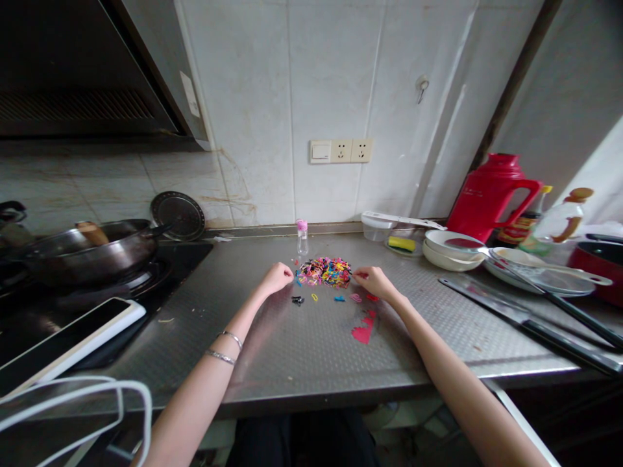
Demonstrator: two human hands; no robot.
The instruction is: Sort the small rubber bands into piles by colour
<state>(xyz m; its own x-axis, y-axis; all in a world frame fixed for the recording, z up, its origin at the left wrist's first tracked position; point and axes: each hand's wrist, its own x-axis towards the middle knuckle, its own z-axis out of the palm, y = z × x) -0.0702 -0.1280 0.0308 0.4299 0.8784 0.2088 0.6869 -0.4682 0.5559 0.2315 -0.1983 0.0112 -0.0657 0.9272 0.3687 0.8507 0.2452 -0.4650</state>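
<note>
A heap of small multicoloured rubber bands (325, 272) lies on the steel counter between my hands. At its left edge rests my left hand (279, 277), fingers curled together; whatever may be in them is hidden. My right hand (374, 281) reaches the heap's right edge with its fingertips pressed together, and I cannot make out what they hold. Nearer to me sit small separate bits: a black bunch (298, 300), a yellow band (314, 297), a blue bunch (339, 299), pink bands (355, 298) and red ones (372, 298). Behind the heap stands a clear bottle with a pink cap (302, 237).
A torn red piece (362, 334) lies before my right hand. To the right are a cleaver (487, 301), bowls (450, 253), a yellow sponge (402, 244) and a red thermos jug (489, 198). A pan (92, 250) on the stove and a white-edged device (73, 344) are left.
</note>
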